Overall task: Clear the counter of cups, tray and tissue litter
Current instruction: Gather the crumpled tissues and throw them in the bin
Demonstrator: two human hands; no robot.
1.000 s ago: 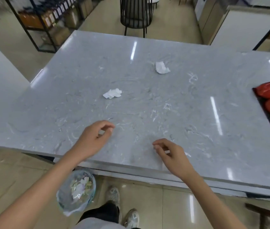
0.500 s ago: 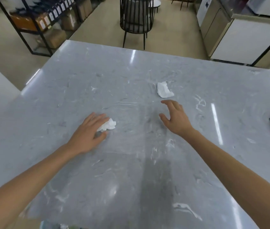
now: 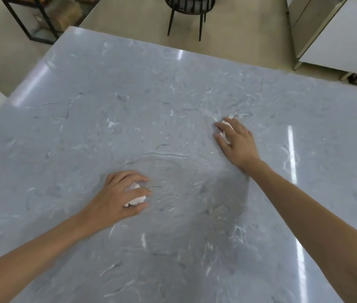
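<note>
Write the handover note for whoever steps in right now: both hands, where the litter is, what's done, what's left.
Left hand: fingers curled around a crumpled white tissue, low on the grey marble counter.
Right hand: reached further out, fingers closing over the second tissue, which is mostly hidden under them; grip not confirmed.
Done: both tissue pieces in view are under a hand.
Left: lift both off the counter and bin them. No bin, cups or tray show in this view, so check the rest of the counter before calling it clear.
</note>
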